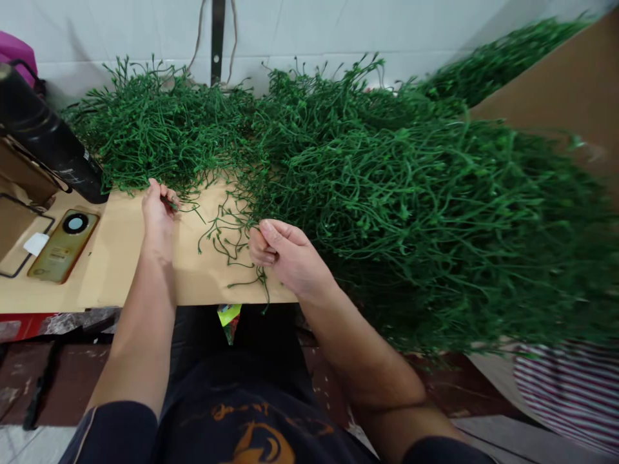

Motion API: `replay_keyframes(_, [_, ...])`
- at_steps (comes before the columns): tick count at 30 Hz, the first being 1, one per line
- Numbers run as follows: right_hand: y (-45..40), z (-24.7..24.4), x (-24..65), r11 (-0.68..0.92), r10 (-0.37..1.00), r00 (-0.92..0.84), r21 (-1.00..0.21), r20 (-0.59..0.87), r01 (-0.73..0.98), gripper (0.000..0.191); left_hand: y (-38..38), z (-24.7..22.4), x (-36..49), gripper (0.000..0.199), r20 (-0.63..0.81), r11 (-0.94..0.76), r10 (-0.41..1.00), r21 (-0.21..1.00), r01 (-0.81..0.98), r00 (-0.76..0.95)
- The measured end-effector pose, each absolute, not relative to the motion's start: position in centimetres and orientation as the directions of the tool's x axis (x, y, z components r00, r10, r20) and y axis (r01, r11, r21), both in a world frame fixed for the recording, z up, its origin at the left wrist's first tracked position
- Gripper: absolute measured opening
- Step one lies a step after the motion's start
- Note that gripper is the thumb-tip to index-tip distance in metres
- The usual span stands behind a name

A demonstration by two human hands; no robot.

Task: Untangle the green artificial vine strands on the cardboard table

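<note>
My left hand point(160, 198) is closed, with a few green plastic stems in its fingers, just in front of the left heap of green stems point(159, 129). My right hand point(278, 248) is pinched at the left edge of the large heap of green stems point(396, 187). Its thumb and forefinger press together on a green stem. Several loose stems point(222, 232) lie between my hands on the tan board point(126, 258). One small cluster point(261, 277) hangs below my right fingers, over the board's front edge.
A black cylinder point(53, 135) leans at the left, beside a phone point(65, 245) lying face down. Cardboard point(556, 90) rises at the back right. A tiled wall point(309, 32) closes off the back. Striped cloth point(565, 393) shows at the lower right.
</note>
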State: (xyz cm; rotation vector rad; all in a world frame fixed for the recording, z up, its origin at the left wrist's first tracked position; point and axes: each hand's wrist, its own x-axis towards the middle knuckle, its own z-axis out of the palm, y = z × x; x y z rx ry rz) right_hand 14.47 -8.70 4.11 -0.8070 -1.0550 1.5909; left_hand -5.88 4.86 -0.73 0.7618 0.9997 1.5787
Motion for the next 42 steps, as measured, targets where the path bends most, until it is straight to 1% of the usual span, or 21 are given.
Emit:
replay_keyframes(2, [-8.6,4.3,14.5,-0.117,0.965,-0.263,-0.902,-0.005,-0.415,0.049,4.9,-0.7,-6.0,0.056,-0.008,-0.069,0.983,0.910,-0.408,-0.184])
replay_keyframes(6, [-8.4,4.5,15.1,-0.109,0.965,-0.261,-0.889,0.012,-0.445,0.045,4.4,-0.3,-5.8,0.057,-0.007,-0.050,0.990,0.913,-0.405,-0.138])
replay_keyframes(10, [-8.5,4.7,15.6,-0.091,0.968,-0.248,-0.890,0.026,-0.448,0.044,3.7,0.3,-4.9,0.056,0.075,-0.084,0.996,0.929,-0.361,-0.040])
replay_keyframes(16, [-8.3,4.4,15.3,-0.035,0.984,-0.173,-0.929,0.031,-0.368,0.048,2.6,0.3,-3.9,0.053,0.175,-0.136,0.973,0.962,-0.236,0.152])
replay_keyframes(20, [-7.1,3.2,14.5,-0.011,0.990,-0.137,-0.960,0.029,-0.281,0.049,1.7,0.2,-3.3,0.055,0.175,-0.148,0.944,0.983,-0.113,0.280])
replay_keyframes(23, [-6.2,2.1,14.0,-0.017,0.991,-0.132,-0.969,0.016,-0.245,0.051,1.4,0.2,-3.0,0.052,0.185,-0.188,0.933,0.982,-0.021,0.309])
replay_keyframes(27, [-5.5,1.3,13.6,-0.012,0.992,-0.128,-0.974,0.017,-0.226,0.051,1.4,0.2,-2.8,0.048,0.224,-0.239,0.928,0.971,0.014,0.298])
replay_keyframes(29, [-5.3,1.1,13.6,-0.007,0.992,-0.121,-0.981,0.017,-0.195,0.049,1.5,0.2,-2.8,0.047,0.220,-0.238,0.926,0.971,0.021,0.307])
replay_keyframes(31, [-4.9,1.1,13.5,0.026,0.997,-0.064,-0.989,0.036,-0.145,0.043,1.6,0.0,-2.7,0.047,0.191,-0.206,0.927,0.978,0.012,0.323])
replay_keyframes(33, [-4.4,1.3,13.4,0.067,0.998,0.025,-0.992,0.065,-0.108,0.033,1.6,0.0,-2.5,0.048,0.152,-0.155,0.931,0.988,-0.016,0.333])
replay_keyframes(35, [-3.9,1.6,13.2,0.066,0.996,0.076,-0.990,0.057,-0.122,0.023,1.6,0.0,-2.3,0.047,0.110,-0.102,0.937,0.994,-0.041,0.331])
replay_keyframes(36, [-3.7,1.7,13.1,0.046,0.997,0.071,-0.988,0.036,-0.148,0.020,1.6,0.0,-2.1,0.046,0.093,-0.082,0.939,0.995,-0.048,0.330])
replay_keyframes(38, [-3.3,1.7,12.7,-0.022,1.000,0.001,-0.977,-0.023,-0.210,0.023,1.6,0.0,-1.9,0.043,0.075,-0.059,0.942,0.997,-0.059,0.328])
replay_keyframes(40, [-3.0,1.5,12.3,-0.098,0.990,-0.126,-0.965,-0.069,-0.241,0.028,1.7,-0.1,-1.7,0.040,0.071,-0.058,0.942,0.997,-0.047,0.329])
replay_keyframes(42, [-2.8,1.0,11.9,-0.153,0.965,-0.242,-0.965,-0.100,-0.213,0.031,1.8,-0.2,-1.6,0.035,0.077,-0.086,0.939,0.996,0.013,0.336])
